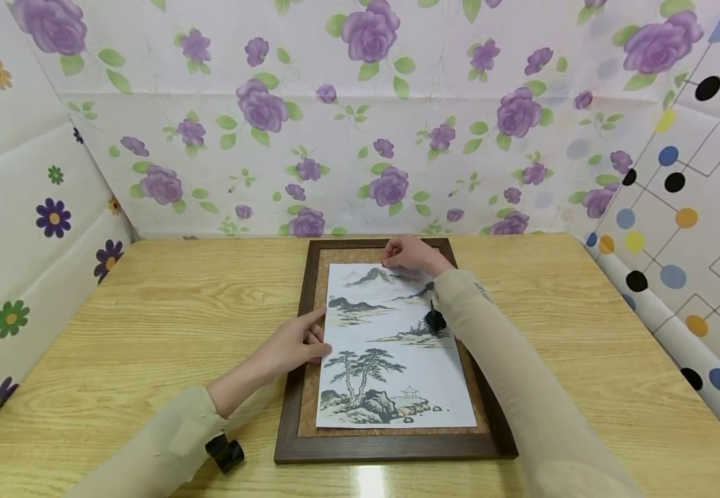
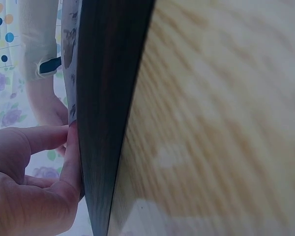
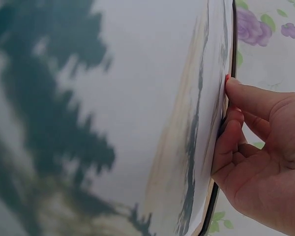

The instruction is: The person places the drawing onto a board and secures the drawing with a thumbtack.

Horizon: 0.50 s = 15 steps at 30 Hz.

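A sheet with a printed ink landscape lies on a cork board with a dark wooden frame. My left hand is at the sheet's left edge, forefinger and thumb extended with their tips touching the paper and the other fingers bent. Up at the sheet's top edge, my right hand presses with curled fingers. The right wrist view shows a small red pin under the thumb tip, mostly hidden by the fingers.
The framed board lies on a light wooden table. Behind it stands a wall covering with purple flowers; a dotted covering is on the right and a flowered one on the left. Both wrists carry small black cameras.
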### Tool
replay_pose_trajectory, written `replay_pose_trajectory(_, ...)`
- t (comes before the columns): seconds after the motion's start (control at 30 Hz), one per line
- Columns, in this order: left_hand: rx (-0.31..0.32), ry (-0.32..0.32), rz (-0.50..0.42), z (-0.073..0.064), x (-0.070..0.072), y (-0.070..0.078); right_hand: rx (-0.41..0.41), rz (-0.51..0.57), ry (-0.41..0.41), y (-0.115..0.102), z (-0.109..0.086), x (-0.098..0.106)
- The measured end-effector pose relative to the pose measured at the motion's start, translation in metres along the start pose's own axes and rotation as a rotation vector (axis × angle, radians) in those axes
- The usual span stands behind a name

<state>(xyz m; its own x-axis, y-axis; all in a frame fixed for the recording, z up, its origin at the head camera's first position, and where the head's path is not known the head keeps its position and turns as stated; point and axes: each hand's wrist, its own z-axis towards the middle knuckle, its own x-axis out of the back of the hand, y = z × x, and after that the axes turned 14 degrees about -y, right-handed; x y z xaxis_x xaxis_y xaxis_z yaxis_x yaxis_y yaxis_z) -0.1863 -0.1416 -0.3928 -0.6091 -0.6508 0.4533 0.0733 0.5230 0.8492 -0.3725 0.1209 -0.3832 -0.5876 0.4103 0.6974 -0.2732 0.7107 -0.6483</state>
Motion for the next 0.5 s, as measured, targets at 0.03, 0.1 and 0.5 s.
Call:
replay_pose_trajectory(0.03, -0.002, -0.002, 0.004, -0.0002, 0.0002, -0.0001, -0.001, 0.0, 0.002, -0.0005, -0.0005, -0.0002)
replay_pose_trajectory(0.1, -0.005, -0.001, 0.009, -0.0001, 0.0001, -0.0003, -0.005, -0.002, 0.007, -0.0012, -0.0011, -0.0004)
replay_pose_trajectory(0.5, 0.003, 0.002, -0.009, 0.0014, -0.0012, -0.0011, -0.017, -0.015, 0.013, -0.0008, -0.0004, -0.0002)
